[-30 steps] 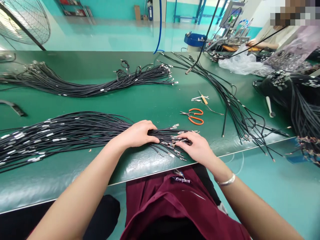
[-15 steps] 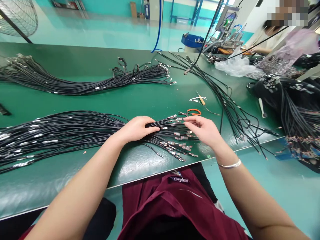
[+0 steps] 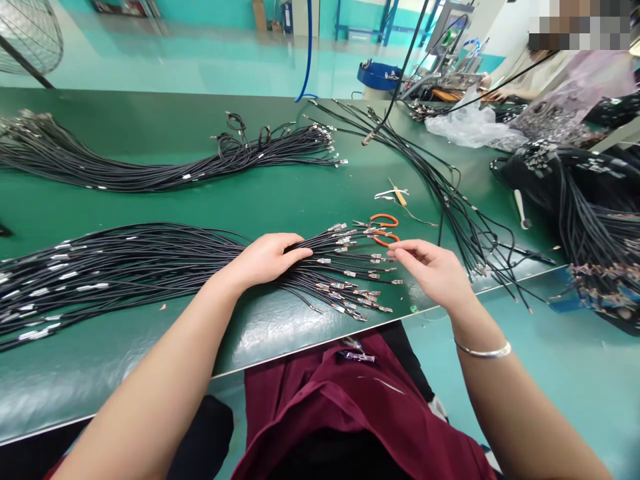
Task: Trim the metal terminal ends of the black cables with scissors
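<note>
My left hand is closed over the near bundle of black cables, close to their right ends. Beyond its thumb the cable ends fan out, tipped with metal terminals. My right hand is just right of these tips, its thumb and fingertips pinched together. Whether anything is between them I cannot make out. Next to those fingertips lie orange-handled pliers, their lower handle partly behind cable ends.
A second black cable bundle lies farther back on the green table. More loose cables cross the right side, near a yellow-handled tool. A hanging black cord dips over the table. Another person sits at the back right.
My right hand has moved right, away from the terminals, and its fingers have drawn together. The terminal ends are more spread. My left hand stays on the bundle.
</note>
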`<act>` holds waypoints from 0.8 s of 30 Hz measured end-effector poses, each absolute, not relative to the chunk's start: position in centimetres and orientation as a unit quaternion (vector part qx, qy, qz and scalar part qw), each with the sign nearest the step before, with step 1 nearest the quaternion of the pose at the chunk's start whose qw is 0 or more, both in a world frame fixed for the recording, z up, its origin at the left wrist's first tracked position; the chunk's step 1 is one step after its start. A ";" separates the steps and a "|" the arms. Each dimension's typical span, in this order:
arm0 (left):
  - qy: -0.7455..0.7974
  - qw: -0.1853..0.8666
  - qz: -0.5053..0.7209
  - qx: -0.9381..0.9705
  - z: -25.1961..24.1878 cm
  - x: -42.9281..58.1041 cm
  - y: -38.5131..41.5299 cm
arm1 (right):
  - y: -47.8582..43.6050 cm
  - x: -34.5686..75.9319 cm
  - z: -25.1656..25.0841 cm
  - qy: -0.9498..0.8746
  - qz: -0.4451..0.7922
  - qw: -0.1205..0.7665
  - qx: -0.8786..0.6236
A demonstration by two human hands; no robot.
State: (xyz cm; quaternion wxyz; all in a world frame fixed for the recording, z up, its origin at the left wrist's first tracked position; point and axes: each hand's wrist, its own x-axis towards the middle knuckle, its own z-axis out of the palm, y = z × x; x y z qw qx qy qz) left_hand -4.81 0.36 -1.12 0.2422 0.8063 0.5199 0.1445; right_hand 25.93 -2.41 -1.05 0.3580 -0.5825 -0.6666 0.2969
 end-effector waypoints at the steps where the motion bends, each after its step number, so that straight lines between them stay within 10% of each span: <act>1: 0.522 0.245 0.147 0.804 -1.1 -4.8 0.3 | -2.6 26.1 -1.3 -0.667 0.299 0.354 -0.584; 24: 0.429 0.236 0.135 0.861 -1.2 -5.8 -0.7 | -2.9 24.4 -1.3 -0.786 0.234 0.302 -0.486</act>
